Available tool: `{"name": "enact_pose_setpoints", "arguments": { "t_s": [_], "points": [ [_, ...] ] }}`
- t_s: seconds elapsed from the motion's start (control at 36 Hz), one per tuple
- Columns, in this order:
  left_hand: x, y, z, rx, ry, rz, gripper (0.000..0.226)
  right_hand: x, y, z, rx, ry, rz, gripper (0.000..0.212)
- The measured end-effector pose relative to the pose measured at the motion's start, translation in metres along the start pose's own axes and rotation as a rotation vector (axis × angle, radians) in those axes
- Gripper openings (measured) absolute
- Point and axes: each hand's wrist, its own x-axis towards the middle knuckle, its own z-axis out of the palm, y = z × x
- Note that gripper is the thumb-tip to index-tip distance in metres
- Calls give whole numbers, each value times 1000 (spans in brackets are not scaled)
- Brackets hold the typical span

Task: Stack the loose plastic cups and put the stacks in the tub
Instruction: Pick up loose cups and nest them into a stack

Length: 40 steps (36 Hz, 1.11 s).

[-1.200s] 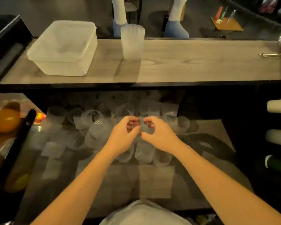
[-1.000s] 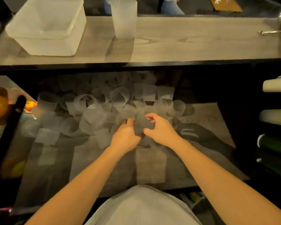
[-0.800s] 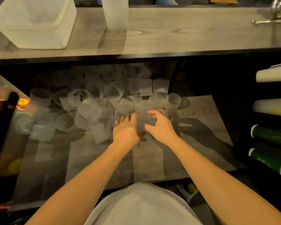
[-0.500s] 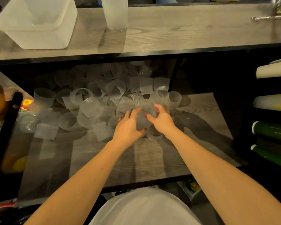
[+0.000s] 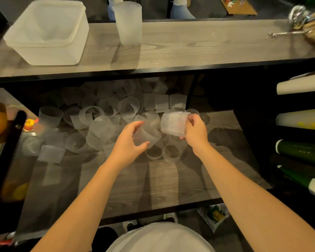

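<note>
The left hand point(image 5: 128, 142) curls its thumb and fingers round a ribbed, clear plastic cup point(image 5: 147, 136) that lies tilted in the grip, and the right hand point(image 5: 195, 130) grips a second cup point(image 5: 173, 124) held on its side, its fingers at the far end. The two cups are lifted just above the heap and sit close together but apart, not yet nested. This looks like the stacking step: two loose cups picked out and about to be pushed one into the other. The next move calls for turning them so that a base faces an open mouth, lining up their axes and sliding one in without crushing the thin wall; which end of either cup is the mouth is hard to tell here. Under and around the hands the loose cups point(image 5: 102, 128) lie scattered, many on their sides and some upright, on a lower wooden shelf point(image 5: 153, 188). Above it, on the desk point(image 5: 198, 46), a stack of cups point(image 5: 128, 24) stands upright, and the tub point(image 5: 20, 45) sits well to its left, seemingly with no cups in it. By that count, most of the task is still ahead.
</note>
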Motion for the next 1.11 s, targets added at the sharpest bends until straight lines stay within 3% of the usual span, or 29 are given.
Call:
{"name": "enact_pose_setpoints", "arguments": {
  "t_s": [0.19, 0.33, 0.58, 0.72, 0.86, 1.0, 1.06, 1.11],
  "points": [
    [3, 12, -8, -76, -181, 32, 81, -6, 3, 1, -50, -256, 82, 35],
    [7, 21, -13, -296, -270, 7, 71, -7, -3, -1, -58, -361, 129, 33],
    [9, 18, -4, -532, -286, -68, 56, -10, -14, -2, -67, -413, 135, 28],
    [9, 17, 4, -883, -160, -186, 64, -16, -18, -4, -29, -442, 200, 31],
    [6, 20, 16, -746, -225, -143, 60, -30, -18, 5, -15, -496, 205, 23],
    [6, 32, 36, -593, -242, -159, 56, -40, -12, 16, 419, -580, 408, 55],
    [8, 32, 44, -574, -275, -195, 52, -40, -5, 17, 363, -611, 409, 56],
    [11, 25, 47, -544, -237, -210, 52, -38, 3, 15, 272, -536, 405, 64]
  ]
}}
